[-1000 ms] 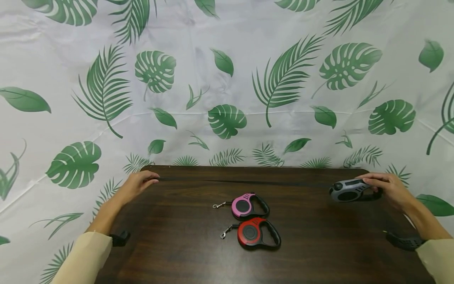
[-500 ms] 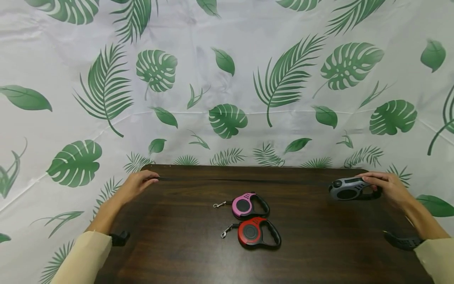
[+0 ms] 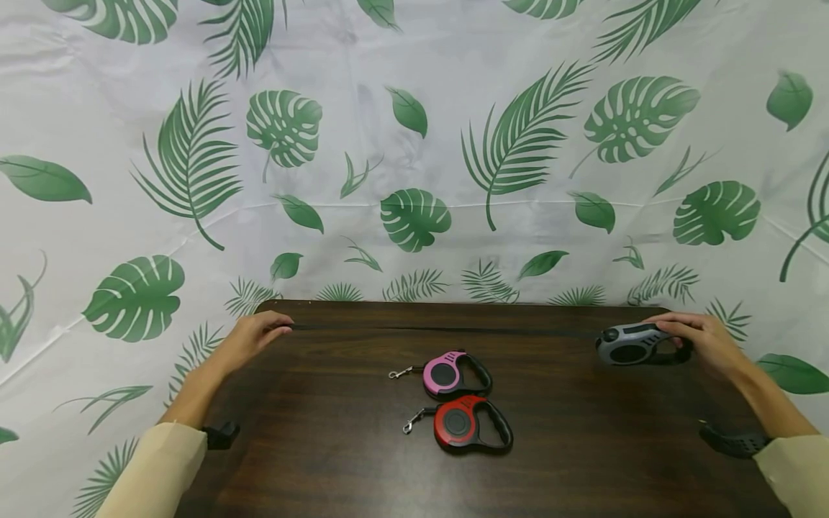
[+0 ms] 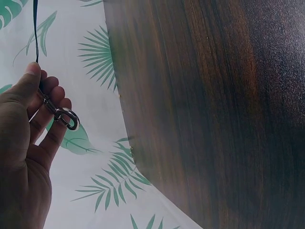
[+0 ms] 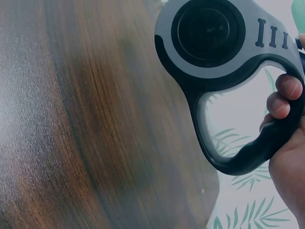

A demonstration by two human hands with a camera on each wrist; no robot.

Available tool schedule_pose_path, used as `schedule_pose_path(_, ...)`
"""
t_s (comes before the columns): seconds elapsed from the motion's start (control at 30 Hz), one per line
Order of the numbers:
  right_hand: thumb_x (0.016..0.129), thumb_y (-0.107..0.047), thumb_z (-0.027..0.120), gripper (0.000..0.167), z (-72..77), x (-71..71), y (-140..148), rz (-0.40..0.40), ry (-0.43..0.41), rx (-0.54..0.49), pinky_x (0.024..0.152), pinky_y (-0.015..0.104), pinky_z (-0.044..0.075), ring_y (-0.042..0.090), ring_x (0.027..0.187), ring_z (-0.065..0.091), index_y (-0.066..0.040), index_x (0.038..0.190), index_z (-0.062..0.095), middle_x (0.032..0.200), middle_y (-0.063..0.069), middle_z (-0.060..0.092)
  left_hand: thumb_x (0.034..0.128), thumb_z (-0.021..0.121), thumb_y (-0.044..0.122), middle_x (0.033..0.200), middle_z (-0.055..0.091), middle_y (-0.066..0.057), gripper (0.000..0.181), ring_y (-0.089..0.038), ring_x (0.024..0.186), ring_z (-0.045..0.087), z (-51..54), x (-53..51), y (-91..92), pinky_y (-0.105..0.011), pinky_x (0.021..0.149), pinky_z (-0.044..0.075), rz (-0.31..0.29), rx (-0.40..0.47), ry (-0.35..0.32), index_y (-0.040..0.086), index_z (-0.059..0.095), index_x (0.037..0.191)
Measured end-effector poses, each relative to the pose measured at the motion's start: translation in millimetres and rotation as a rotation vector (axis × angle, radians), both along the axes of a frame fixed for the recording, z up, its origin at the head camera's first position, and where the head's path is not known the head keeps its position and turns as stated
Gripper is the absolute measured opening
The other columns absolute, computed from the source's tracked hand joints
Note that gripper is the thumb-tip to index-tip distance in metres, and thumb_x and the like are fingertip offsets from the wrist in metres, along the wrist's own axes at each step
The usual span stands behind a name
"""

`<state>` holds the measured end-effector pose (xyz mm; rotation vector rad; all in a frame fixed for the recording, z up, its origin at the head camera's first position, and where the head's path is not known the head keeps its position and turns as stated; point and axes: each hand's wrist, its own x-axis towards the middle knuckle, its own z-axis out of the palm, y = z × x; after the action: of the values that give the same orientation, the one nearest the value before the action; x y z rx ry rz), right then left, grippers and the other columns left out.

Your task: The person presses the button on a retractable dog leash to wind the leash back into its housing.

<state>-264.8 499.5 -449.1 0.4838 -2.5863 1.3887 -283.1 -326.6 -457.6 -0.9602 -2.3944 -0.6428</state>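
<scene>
My right hand (image 3: 715, 349) grips the black handle of a grey retractable dog leash (image 3: 637, 332) above the right side of the table. In the right wrist view, fingers (image 5: 289, 87) curl through the handle loop of the grey casing (image 5: 217, 71). A thin black strap (image 3: 414, 329) stretches nearly level from the casing to my left hand (image 3: 246, 342) at the far left. Thumb and forefinger pinch the strap's end there. In the left wrist view, its metal snap hook (image 4: 66, 118) lies against the other fingers.
A pink retractable leash (image 3: 443, 374) and a red one (image 3: 456, 423) lie on the brown wooden table (image 3: 337, 460), hooks pointing left. Behind the table's far edge hangs a white leaf-print cloth (image 3: 350, 237).
My right hand, holding the grey leash, has shifted slightly to the left. The left hand stays almost in place, and the strap remains stretched out.
</scene>
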Motion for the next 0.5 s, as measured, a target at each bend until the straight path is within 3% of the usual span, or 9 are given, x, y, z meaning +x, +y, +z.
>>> schedule_pose_path(0.27, 0.110, -0.012, 0.057, 0.023, 6.2, 0.6, -8, -0.057, -0.019, 0.073, 0.063, 0.032, 0.036, 0.017, 0.077, 0.052, -0.007, 0.118, 0.078, 0.087, -0.007, 0.065, 0.0830, 0.081, -0.013, 0.093, 0.077, -0.014, 0.021, -0.028, 0.078, 0.074, 2.1, 1.5, 2.8, -0.042, 0.065, 0.062, 0.002, 0.006, 0.001, -0.006, 0.076, 0.102)
schedule_pose_path(0.5, 0.110, -0.013, 0.057, 0.022, 6.2, 2.2, -16, -0.050, -0.001, 0.103, 0.061, 0.032, 0.040, 0.016, 0.074, 0.054, -0.006, 0.118, 0.077, 0.087, -0.005, 0.064, 0.0832, 0.081, -0.013, 0.094, 0.077, -0.015, 0.021, -0.027, 0.078, 0.074, 1.0, 3.0, 5.1, -0.042, 0.065, 0.061, 0.003, 0.016, -0.001, -0.006, 0.076, 0.102)
